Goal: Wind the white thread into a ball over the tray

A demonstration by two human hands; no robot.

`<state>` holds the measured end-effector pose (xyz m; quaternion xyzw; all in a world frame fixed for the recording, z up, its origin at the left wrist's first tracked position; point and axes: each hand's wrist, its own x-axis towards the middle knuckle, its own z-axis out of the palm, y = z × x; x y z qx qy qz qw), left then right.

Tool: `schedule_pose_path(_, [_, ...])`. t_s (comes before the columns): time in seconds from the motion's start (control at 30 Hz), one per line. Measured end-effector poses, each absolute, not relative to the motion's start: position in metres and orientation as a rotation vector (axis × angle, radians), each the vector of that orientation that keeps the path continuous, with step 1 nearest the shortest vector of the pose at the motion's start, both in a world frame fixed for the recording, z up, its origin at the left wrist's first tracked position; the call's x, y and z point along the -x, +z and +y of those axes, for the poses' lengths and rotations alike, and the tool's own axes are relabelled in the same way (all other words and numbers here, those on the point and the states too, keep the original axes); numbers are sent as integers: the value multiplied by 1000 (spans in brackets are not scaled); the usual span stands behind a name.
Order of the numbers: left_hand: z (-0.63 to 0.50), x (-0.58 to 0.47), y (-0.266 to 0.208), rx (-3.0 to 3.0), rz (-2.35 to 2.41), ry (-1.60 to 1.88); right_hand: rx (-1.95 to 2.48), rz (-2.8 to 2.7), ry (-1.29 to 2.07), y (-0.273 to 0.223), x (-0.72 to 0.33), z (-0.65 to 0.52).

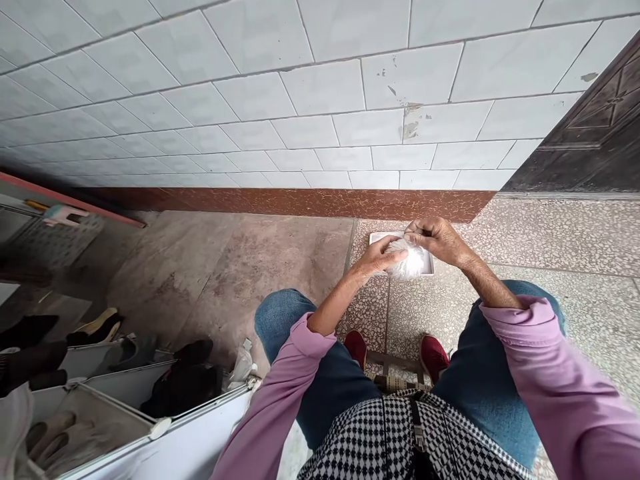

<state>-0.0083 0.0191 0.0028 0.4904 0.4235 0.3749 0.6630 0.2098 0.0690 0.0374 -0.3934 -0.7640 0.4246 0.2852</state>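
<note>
Head view. White bundle (407, 264): glossy, apparently stranded; at three o'clock from centre, over a white tray (431, 267) on the speckled floor (500, 240). Left hand (383, 255): clamped on the bundle's nine-o'clock side. Right hand (439, 241): at its one-o'clock edge, fingertips bunched; whether they grip a strand, cannot tell. Red shoes (434, 357): five and seven o'clock of the bundle. Risks, as judged: tangling or tearing, from a sharp right-hand pull; bundle dropping, from a slack left grip; loose ends missed, from glare.
</note>
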Motion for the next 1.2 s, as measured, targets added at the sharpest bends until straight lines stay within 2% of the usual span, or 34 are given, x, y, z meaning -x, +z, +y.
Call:
schedule_pose_path(0.27, [22,10,10,-1051,833,931,980,-1729,1415,17,-206,79])
schedule_pose_path(0.5, [27,7,6,-931,800,1033,1064,-1491,1524,0,-192,74])
schedule_pose_path(0.83, [28,18,6,-1076,1092,944,1181,-1564,1432,-7,-190,75])
schedule_pose_path(0.97, [24,21,5,-1048,1071,812,1206,-1595,1347,-5,-191,75])
schedule_pose_path(1.2, [22,15,22,-854,906,884,1181,-1640,1178,1,-185,76])
